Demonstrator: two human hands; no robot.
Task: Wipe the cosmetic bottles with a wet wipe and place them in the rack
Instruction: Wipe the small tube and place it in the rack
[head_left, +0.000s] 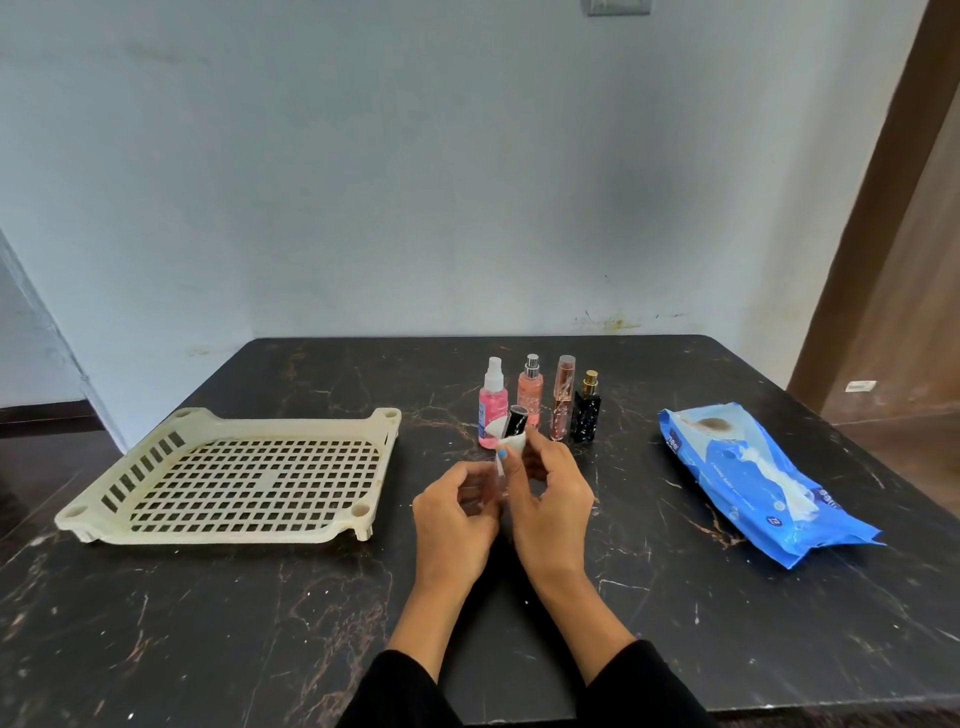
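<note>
My left hand grips the lower part of a slim clear bottle with a black cap, held above the table's middle. My right hand pinches a small white wet wipe against the bottle just below the cap. Behind my hands several bottles stand in a row: a pink spray bottle, a peach bottle with a silver top, a slim rose tube and a black bottle with a gold top. The cream slotted rack lies at the left with nothing in it.
A blue pack of wet wipes lies at the right, a wipe sticking out of its opening. The black marble table ends at a pale wall behind. A brown door frame stands at the far right.
</note>
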